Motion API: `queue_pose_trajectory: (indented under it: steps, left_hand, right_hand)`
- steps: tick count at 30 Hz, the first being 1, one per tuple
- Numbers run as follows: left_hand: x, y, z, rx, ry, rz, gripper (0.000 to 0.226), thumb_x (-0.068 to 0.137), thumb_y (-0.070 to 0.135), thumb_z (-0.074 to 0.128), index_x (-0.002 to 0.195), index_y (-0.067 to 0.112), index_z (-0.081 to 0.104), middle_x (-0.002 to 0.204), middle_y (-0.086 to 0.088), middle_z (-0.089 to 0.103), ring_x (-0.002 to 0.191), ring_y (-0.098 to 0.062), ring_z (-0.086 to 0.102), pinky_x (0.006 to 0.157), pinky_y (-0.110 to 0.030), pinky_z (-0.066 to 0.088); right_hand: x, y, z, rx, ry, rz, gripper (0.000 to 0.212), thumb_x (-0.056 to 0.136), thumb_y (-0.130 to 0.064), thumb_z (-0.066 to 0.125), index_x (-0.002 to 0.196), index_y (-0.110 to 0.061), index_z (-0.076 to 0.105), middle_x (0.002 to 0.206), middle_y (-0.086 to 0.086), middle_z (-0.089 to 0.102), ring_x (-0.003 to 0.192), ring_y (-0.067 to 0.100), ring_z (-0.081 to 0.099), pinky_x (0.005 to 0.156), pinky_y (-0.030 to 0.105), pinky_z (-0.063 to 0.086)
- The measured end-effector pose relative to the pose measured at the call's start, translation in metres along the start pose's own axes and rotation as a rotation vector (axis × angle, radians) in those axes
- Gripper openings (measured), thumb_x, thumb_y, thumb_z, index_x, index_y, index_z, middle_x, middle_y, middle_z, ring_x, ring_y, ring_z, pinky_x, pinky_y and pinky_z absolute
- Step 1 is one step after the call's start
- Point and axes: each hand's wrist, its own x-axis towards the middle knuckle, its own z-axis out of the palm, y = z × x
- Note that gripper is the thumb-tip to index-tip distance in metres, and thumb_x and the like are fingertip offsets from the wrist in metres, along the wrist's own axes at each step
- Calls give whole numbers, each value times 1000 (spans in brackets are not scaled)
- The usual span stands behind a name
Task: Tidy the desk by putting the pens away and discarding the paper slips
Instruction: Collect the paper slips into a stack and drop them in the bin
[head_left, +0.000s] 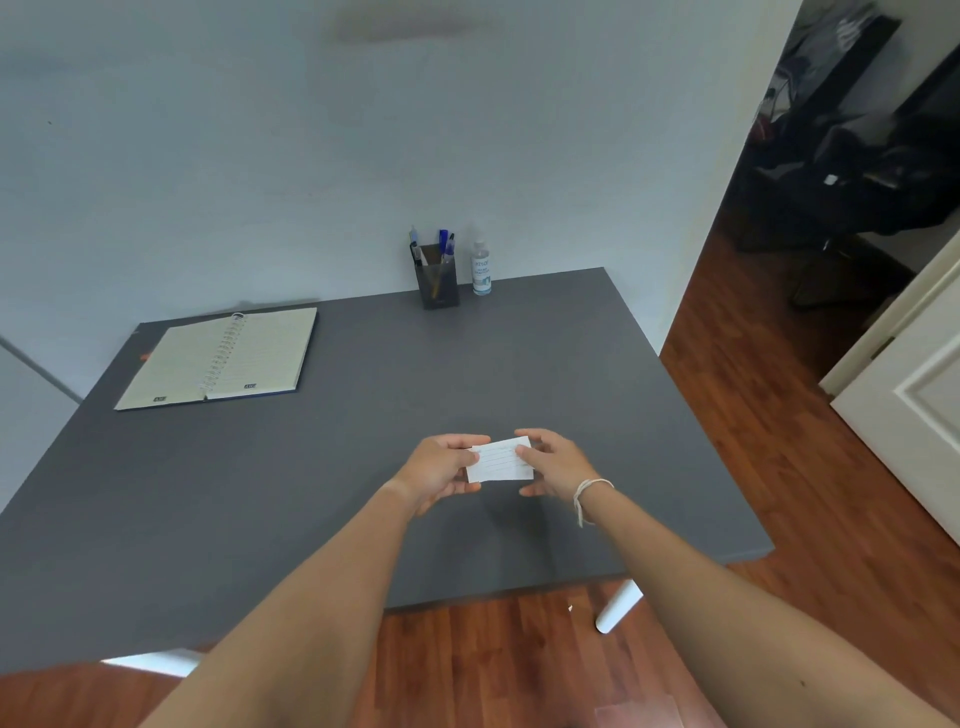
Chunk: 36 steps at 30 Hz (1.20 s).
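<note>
Both hands hold a lined paper slip (500, 460) above the grey desk (363, 467): the left hand (441, 470) pinches its left edge, the right hand (553, 465) its right edge. Beyond the slip, pens (444, 244) stand in a pen holder (437, 283) at the desk's far edge; a bottle (481, 267) stands just right of the holder.

Bottle (481, 267) label unreadable; doorway room blurred.

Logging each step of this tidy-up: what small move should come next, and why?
Probably carry the paper slip off the desk to discard it: both the left hand and right hand already hold it, and the pens already stand in the holder.
</note>
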Motion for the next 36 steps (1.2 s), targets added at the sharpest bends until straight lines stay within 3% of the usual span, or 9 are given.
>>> queue_pose_trajectory:
  steps: [3,7,12,17,23,31,36]
  left_hand:
    - [6,6,10,2,-2,5,24,92,1,47,106,13,63,87,-3,62,71,-13,59,61,-21,57]
    - [15,11,27,1,6,2,26,92,1,46,107,14,63,87,-2,63,70,-12,60,62,-21,56]
    - [25,14,47,-16,25,-12,30,93,1,43,114,13,61,91,-2,63,75,-14,60,71,-26,54]
    - [36,23,60,-60,7,-13,32,93,-1,41,114,14,60,102,-7,62,85,-18,63,74,-30,56]
    - [65,44,65,-75,-30,-4,29,92,-2,42,104,15,62,102,-8,63,89,-21,64,75,-30,56]
    - [127,79,79,-46,-97,-11,27,90,-1,44,106,10,61,97,-8,65,82,-19,65,70,-29,56]
    - [165,100,98,-19,-157,-6,27,90,-2,45,102,14,63,95,-5,65,80,-18,65,67,-26,57]
  right_hand:
    - [5,-3,-10,100,-18,41,29,93,-2,44,121,-2,55,109,11,57,93,25,57,52,22,57]
    - [11,-7,-24,123,26,51,42,91,7,40,129,-8,50,123,14,54,99,28,58,56,22,59]
    - [17,-13,-45,66,37,49,46,89,9,38,126,-16,52,111,13,54,97,29,60,70,37,58]
    - [23,-22,-58,103,51,20,30,85,11,41,96,-12,56,102,13,56,88,28,61,55,24,59]
    - [45,-34,-74,88,69,7,39,86,11,37,113,-11,55,105,12,54,93,26,60,73,31,57]
    - [89,-59,-104,117,180,18,22,86,9,44,93,-9,55,109,16,54,97,28,58,62,28,59]
    - [117,-65,-131,119,278,52,22,88,6,46,100,-10,56,113,16,55,104,34,60,74,41,59]
